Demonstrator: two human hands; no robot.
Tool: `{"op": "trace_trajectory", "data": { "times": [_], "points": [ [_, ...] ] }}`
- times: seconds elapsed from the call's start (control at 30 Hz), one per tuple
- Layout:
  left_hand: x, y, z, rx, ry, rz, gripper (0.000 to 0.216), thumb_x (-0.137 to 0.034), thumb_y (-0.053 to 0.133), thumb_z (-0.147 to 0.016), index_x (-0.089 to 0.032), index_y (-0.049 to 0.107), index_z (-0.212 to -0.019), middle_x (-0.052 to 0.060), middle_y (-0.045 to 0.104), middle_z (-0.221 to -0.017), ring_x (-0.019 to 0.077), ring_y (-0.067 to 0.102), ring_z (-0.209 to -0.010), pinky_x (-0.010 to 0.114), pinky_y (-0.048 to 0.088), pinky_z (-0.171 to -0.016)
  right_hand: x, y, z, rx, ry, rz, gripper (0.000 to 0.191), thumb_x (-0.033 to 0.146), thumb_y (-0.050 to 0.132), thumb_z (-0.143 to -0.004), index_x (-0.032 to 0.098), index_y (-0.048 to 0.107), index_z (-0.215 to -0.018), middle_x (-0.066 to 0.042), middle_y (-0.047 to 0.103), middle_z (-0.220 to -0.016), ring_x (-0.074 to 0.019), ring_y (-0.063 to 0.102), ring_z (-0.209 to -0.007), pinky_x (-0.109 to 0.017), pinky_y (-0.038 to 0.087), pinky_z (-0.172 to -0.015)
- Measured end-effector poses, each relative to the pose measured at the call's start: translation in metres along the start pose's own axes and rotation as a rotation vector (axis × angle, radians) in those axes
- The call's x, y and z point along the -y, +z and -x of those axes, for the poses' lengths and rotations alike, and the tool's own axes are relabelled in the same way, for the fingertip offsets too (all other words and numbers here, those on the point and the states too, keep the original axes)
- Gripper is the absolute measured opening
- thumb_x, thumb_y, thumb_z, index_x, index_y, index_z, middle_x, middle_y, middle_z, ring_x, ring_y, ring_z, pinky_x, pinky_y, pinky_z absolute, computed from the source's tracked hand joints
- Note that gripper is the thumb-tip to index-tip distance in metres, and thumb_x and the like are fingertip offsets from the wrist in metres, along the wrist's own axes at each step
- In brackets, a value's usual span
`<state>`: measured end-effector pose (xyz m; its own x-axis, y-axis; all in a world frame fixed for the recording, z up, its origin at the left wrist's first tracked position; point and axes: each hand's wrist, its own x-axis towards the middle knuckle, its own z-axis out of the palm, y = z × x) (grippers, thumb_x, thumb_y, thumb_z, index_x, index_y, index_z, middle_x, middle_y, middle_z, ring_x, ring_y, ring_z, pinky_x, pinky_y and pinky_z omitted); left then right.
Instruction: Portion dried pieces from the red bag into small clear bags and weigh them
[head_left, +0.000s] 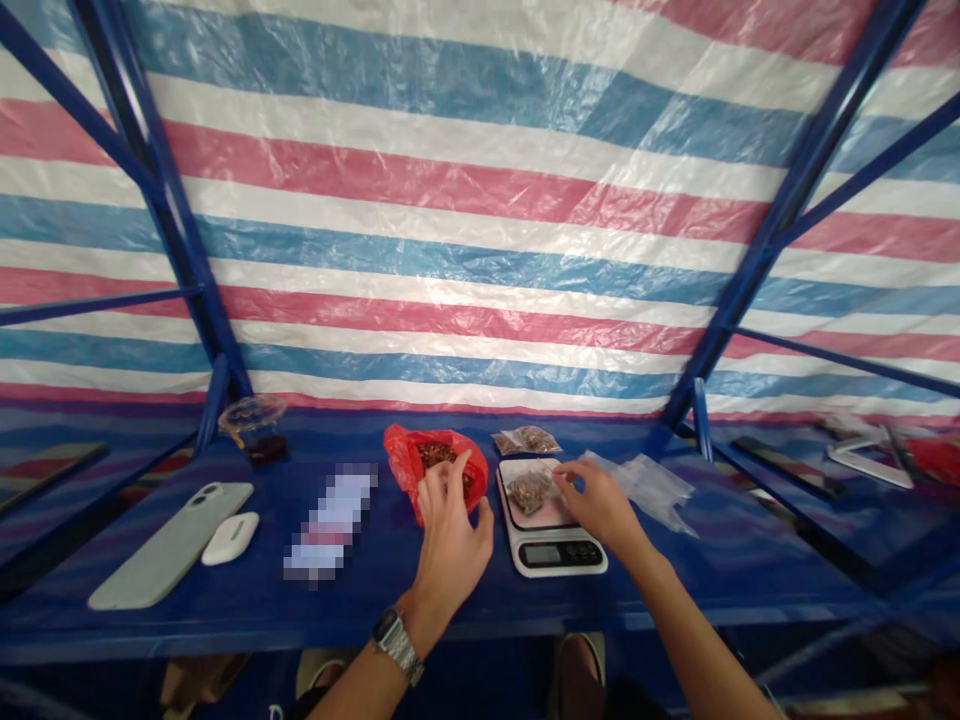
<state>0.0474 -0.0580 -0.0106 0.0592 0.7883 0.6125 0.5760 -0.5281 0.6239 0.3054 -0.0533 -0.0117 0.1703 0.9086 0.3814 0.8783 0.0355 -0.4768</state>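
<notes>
My left hand reaches into an open red plastic bag of brown dried bits, fingers curled at the bag's mouth; what they pinch is hidden. A metal watch sits on that wrist. My right hand rests on the right edge of a small white kitchen scale, its fingertips pinching the edge of a small clear pouch of brown bits that lies on the scale plate.
A filled clear pouch lies behind the scale, empty clear bags to its right. Left on the blue shelf: a phone, a white earbud case, a blurred card, a clear cup. Blue frame posts stand either side.
</notes>
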Motion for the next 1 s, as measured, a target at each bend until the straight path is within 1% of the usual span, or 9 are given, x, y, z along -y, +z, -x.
{"op": "trace_trajectory", "data": {
  "times": [0.1, 0.2, 0.33, 0.43, 0.53, 0.67, 0.8, 1.0],
  "points": [
    [0.003, 0.002, 0.0, -0.026, 0.023, -0.018, 0.051, -0.017, 0.054, -0.093, -0.023, 0.048, -0.143, 0.013, 0.048, -0.126, 0.0318, 0.048, -0.125, 0.057, 0.04, -0.111, -0.007, -0.007, 0.001, -0.066, -0.006, -0.018, 0.033, 0.04, 0.051, -0.096, 0.022, 0.077, -0.106, -0.009, 0.073, -0.1, -0.0265, 0.068, -0.095, -0.038, 0.049, -0.092],
    [0.001, 0.002, 0.0, -0.029, 0.032, -0.012, 0.047, -0.016, 0.053, -0.093, -0.024, 0.051, -0.139, 0.012, 0.049, -0.126, 0.0313, 0.049, -0.123, 0.057, 0.041, -0.11, -0.014, -0.014, 0.001, -0.119, 0.032, -0.015, 0.034, 0.037, 0.048, -0.097, 0.021, 0.077, -0.103, -0.01, 0.073, -0.102, -0.0262, 0.068, -0.095, -0.038, 0.049, -0.091],
    [0.0, 0.002, 0.002, -0.006, 0.053, 0.012, 0.041, -0.015, 0.053, -0.092, -0.026, 0.056, -0.132, 0.011, 0.051, -0.124, 0.0299, 0.051, -0.121, 0.054, 0.044, -0.108, -0.023, -0.019, 0.004, -0.132, 0.068, -0.018, 0.032, 0.034, 0.048, -0.097, 0.022, 0.077, -0.101, -0.009, 0.072, -0.098, -0.0257, 0.068, -0.094, -0.036, 0.049, -0.089],
    [0.003, 0.002, 0.003, 0.007, 0.074, 0.006, 0.038, -0.015, 0.053, -0.092, -0.026, 0.058, -0.129, 0.01, 0.053, -0.122, 0.0294, 0.051, -0.119, 0.053, 0.045, -0.107, -0.025, -0.019, 0.005, -0.145, 0.088, -0.021, 0.032, 0.035, 0.049, -0.096, 0.022, 0.078, -0.101, -0.008, 0.071, -0.093, -0.0254, 0.068, -0.089, -0.036, 0.049, -0.085],
    [0.006, 0.002, 0.003, 0.012, 0.084, -0.002, 0.037, -0.015, 0.053, -0.093, -0.026, 0.058, -0.127, 0.01, 0.054, -0.121, 0.0294, 0.052, -0.118, 0.053, 0.045, -0.107, -0.022, -0.018, 0.004, -0.165, 0.091, -0.034, 0.032, 0.035, 0.05, -0.096, 0.021, 0.078, -0.099, -0.007, 0.069, -0.089, -0.0248, 0.067, -0.084, -0.036, 0.049, -0.083],
    [0.005, 0.001, 0.005, 0.0, 0.096, -0.004, 0.034, -0.015, 0.051, -0.094, -0.025, 0.059, -0.125, 0.01, 0.055, -0.122, 0.0288, 0.053, -0.118, 0.052, 0.045, -0.107, -0.013, -0.015, 0.001, -0.174, 0.057, -0.062, 0.031, 0.033, 0.05, -0.096, 0.021, 0.079, -0.098, -0.007, 0.068, -0.089, -0.024, 0.066, -0.084, -0.036, 0.049, -0.084],
    [0.002, 0.002, 0.01, -0.007, 0.118, -0.012, 0.032, -0.014, 0.051, -0.095, -0.026, 0.059, -0.124, 0.009, 0.056, -0.12, 0.028, 0.053, -0.119, 0.05, 0.047, -0.106, -0.003, -0.01, -0.001, -0.134, 0.038, -0.08, 0.032, 0.036, 0.052, -0.097, 0.021, 0.079, -0.099, -0.008, 0.066, -0.091, -0.0237, 0.064, -0.085, -0.036, 0.048, -0.085],
    [-0.001, 0.002, 0.012, -0.001, 0.158, -0.014, 0.031, -0.013, 0.051, -0.096, -0.026, 0.059, -0.123, 0.008, 0.057, -0.118, 0.0267, 0.054, -0.116, 0.048, 0.049, -0.104, 0.005, 0.0, -0.001, -0.077, 0.058, -0.061, 0.032, 0.038, 0.053, -0.098, 0.021, 0.079, -0.107, -0.009, 0.064, -0.096, -0.0235, 0.063, -0.089, -0.036, 0.048, -0.089]
  ]
}}
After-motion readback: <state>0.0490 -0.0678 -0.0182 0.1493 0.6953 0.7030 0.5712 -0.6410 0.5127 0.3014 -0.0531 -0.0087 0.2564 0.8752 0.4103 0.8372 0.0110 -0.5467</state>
